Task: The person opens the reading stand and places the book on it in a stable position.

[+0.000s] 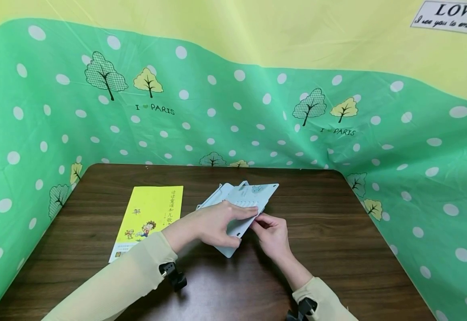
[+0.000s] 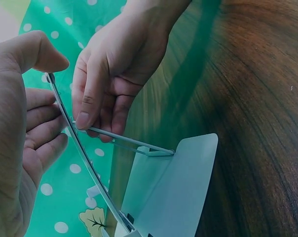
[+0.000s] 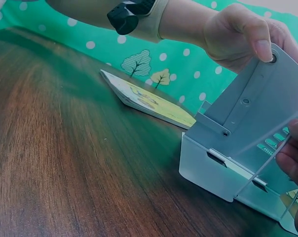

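Note:
A pale blue metal folding book stand (image 1: 250,195) is partly unfolded on the table, its slotted panel tilted above a flat base plate (image 2: 186,173). My left hand (image 1: 216,221) holds the tilted panel, fingers across its printed face and thumb over the near edge. From the right, my right hand (image 1: 272,235) pinches the wire support leg (image 2: 134,141) behind the panel. The leg's other end meets the base plate. In the right wrist view, a metal strip with round rivets runs along the panel's back (image 3: 282,94).
A yellow book (image 1: 153,214) with cartoon children on its cover lies flat to the left, partly behind the left forearm. Under everything is a dark wood-grain table (image 1: 321,200). Green dotted cloth (image 1: 217,102) surrounds the table's back and sides.

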Demonstrator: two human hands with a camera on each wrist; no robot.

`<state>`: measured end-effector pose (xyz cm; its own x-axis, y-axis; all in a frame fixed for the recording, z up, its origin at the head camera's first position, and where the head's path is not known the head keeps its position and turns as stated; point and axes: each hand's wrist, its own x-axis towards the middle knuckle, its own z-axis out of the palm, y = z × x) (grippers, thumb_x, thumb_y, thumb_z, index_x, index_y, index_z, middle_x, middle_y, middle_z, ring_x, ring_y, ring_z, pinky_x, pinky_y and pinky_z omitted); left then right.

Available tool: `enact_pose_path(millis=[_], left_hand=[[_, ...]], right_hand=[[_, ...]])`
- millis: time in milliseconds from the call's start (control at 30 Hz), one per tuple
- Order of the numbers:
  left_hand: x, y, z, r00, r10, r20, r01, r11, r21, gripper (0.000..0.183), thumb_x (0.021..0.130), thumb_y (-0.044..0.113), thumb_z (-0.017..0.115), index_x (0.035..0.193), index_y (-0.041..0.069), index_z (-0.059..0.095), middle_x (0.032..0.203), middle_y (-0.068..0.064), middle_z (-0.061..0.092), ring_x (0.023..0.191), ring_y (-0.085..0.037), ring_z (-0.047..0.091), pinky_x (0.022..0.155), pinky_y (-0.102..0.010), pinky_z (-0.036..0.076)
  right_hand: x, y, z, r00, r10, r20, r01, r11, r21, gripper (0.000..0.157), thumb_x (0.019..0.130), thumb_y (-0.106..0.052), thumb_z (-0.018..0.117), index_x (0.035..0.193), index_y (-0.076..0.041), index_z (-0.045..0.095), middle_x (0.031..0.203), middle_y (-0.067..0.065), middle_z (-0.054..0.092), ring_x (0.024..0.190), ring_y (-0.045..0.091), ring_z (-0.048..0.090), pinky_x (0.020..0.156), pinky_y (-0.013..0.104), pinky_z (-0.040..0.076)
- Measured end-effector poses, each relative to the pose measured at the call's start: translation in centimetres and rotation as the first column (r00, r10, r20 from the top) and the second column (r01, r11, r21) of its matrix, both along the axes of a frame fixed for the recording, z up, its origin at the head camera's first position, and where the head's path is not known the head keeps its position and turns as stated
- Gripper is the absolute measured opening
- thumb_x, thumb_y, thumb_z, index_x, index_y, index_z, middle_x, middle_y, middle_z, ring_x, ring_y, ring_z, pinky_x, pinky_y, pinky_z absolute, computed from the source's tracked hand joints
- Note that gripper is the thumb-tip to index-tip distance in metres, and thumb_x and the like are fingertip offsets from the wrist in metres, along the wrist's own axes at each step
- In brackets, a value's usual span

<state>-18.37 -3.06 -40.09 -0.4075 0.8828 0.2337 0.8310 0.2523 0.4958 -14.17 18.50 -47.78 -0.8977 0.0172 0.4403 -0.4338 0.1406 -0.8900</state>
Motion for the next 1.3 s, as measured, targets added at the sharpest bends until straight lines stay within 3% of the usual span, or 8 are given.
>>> enact_pose_path(millis=[300, 1300], left_hand=[[0.05, 0.05, -0.11, 1.000, 0.002, -0.008, -0.002, 1.000, -0.006, 0.078, 0.083, 0.023, 0.075, 0.156, 0.006, 0.052, 0.159, -0.004, 0.050, 0.139, -0.008, 0.050, 0.106, -0.024, 0.045], [0.36, 0.35, -0.31, 1.000, -0.004, -0.030, 0.003, 1.000, -0.013, 0.079, 0.083, 0.024, 0.076, 0.156, 0.006, 0.052, 0.158, -0.005, 0.051, 0.138, -0.010, 0.051, 0.107, -0.022, 0.045]], right_hand=[[0.13, 0.20, -0.07, 1.000, 0.000, -0.008, 0.000, 1.000, 0.003, 0.009, 0.087, 0.016, 0.076, 0.093, 0.010, 0.080, 0.091, 0.007, 0.078, 0.077, 0.007, 0.068, 0.066, 0.019, 0.056], [0.38, 0.58, -0.33, 1.000, 0.007, -0.024, -0.008, 0.999, -0.037, 0.012, 0.085, 0.019, 0.076, 0.090, 0.008, 0.080, 0.084, 0.001, 0.077, 0.070, 0.007, 0.064, 0.060, 0.018, 0.053]])
